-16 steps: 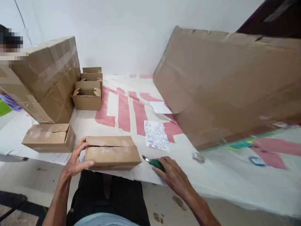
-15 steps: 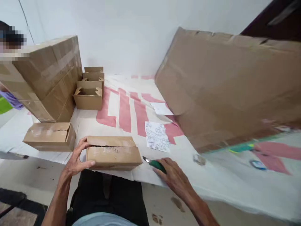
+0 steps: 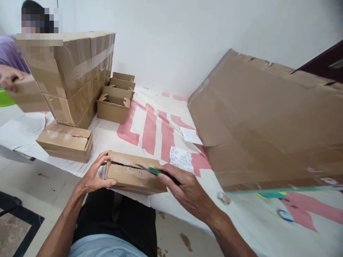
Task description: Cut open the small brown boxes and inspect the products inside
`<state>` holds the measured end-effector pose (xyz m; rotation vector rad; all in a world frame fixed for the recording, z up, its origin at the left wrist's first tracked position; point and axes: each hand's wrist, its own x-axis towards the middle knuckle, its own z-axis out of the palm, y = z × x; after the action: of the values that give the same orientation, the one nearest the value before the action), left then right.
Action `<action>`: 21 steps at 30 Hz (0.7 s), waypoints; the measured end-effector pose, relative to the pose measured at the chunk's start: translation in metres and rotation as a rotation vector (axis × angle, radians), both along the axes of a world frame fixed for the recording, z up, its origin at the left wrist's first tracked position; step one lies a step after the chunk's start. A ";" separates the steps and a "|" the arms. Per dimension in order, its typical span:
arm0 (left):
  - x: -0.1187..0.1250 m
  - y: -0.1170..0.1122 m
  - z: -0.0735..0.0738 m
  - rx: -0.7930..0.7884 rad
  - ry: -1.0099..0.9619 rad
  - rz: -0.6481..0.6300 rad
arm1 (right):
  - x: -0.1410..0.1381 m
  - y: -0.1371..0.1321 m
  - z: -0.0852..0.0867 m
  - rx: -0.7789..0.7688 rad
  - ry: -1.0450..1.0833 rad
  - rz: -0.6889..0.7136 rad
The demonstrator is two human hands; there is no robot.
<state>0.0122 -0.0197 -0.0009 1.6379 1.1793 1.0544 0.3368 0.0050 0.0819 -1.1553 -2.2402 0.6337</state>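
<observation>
A closed cardboard box (image 3: pixel 134 180) lies near the front edge of the table, with a dark slit running along its top seam. My left hand (image 3: pixel 96 175) grips the left end of this box, fingers at the back and thumb on the front side. In my right hand (image 3: pixel 184 182) is a utility knife (image 3: pixel 154 170) with a green handle. Its blade is over the top of the box beside the seam; whether it touches the cardboard I cannot tell.
A similar box (image 3: pixel 66 141) lies to the left. Behind it rise large stacked cartons (image 3: pixel 80 71) beside several small open boxes (image 3: pixel 114 107). A person (image 3: pixel 10 57) holds a box at the far left. Papers (image 3: pixel 182 159), a tape roll (image 3: pixel 285 215) and a large cardboard sheet (image 3: pixel 268 125) lie rightward.
My right hand has brought the knife from the table at the box's right end up over its top. The box has tilted slightly in my left hand. The other person's hand and box have appeared.
</observation>
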 end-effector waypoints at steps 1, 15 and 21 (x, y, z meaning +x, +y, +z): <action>0.000 0.000 0.000 -0.001 -0.005 0.001 | -0.013 0.003 0.009 0.006 -0.042 0.078; 0.002 0.000 0.001 0.014 -0.007 0.002 | -0.109 0.015 0.066 0.133 -0.922 0.183; -0.001 0.008 -0.001 0.040 0.038 0.037 | -0.138 0.022 0.087 0.206 -0.898 0.330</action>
<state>0.0117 -0.0113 -0.0018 1.6792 1.2240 1.0807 0.1984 0.0271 0.1688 -1.0912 -3.1928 -0.0579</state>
